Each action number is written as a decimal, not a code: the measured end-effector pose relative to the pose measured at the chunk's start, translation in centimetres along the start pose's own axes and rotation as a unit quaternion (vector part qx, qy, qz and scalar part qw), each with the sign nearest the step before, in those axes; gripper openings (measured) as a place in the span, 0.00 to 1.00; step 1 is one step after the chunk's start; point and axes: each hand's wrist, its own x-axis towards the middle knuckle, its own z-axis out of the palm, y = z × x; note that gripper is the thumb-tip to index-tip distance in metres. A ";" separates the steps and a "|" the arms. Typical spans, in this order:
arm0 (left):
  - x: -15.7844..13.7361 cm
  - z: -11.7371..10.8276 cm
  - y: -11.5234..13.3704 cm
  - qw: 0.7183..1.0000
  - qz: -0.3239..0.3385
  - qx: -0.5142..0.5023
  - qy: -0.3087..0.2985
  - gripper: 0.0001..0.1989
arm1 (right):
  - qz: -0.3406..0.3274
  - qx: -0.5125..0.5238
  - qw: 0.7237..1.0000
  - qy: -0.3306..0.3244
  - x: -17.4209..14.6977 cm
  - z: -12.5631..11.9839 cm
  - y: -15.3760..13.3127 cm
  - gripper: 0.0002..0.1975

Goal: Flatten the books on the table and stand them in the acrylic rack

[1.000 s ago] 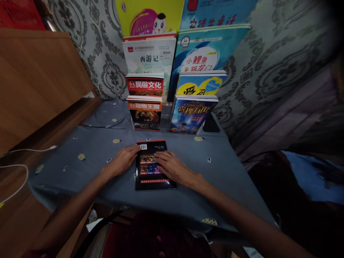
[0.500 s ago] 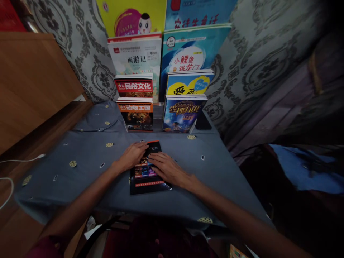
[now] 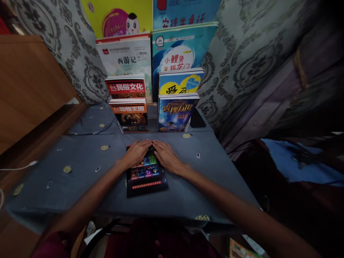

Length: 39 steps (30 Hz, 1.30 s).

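A dark book (image 3: 146,181) with rows of small coloured pictures and a red strip lies on the cloth-covered table, its near edge towards me. My left hand (image 3: 137,153) rests flat across its upper left part, fingers stretched out. Over the upper right edge lies my right hand (image 3: 167,157), also flat with fingers extended. The fingertips of both hands meet or nearly meet at the book's far end, hiding most of that end. Neither hand grips anything.
Beyond the book stand tiered books, including an orange-topped lion book (image 3: 129,116) and a blue book (image 3: 176,113) in front. A black flat object (image 3: 197,120) lies to their right. A wooden cabinet (image 3: 32,89) is at left, near a white cable (image 3: 20,167).
My right hand has slid from the book's middle up to its far right edge, uncovering the small pictures. My left hand has moved slightly inward at the far end. The camera view has shifted slightly.
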 end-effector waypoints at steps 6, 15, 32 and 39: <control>0.2 0.1 0.0 1.000 0.005 0.023 -0.003 0.21 | 0.003 -0.009 1.000 -0.029 0.4 -0.6 0.3 0.24; 0.2 0.4 -0.5 0.999 0.029 0.033 0.008 0.22 | 0.000 -0.002 1.000 -0.024 0.7 -0.9 0.4 0.23; 0.6 0.0 0.2 0.993 0.064 0.093 -0.040 0.21 | -0.054 0.018 0.998 -0.037 -3.3 -0.5 -0.2 0.27; 0.9 0.3 0.0 0.992 0.071 0.091 -0.041 0.22 | -0.052 0.031 0.997 -0.040 -3.4 -0.4 -0.2 0.28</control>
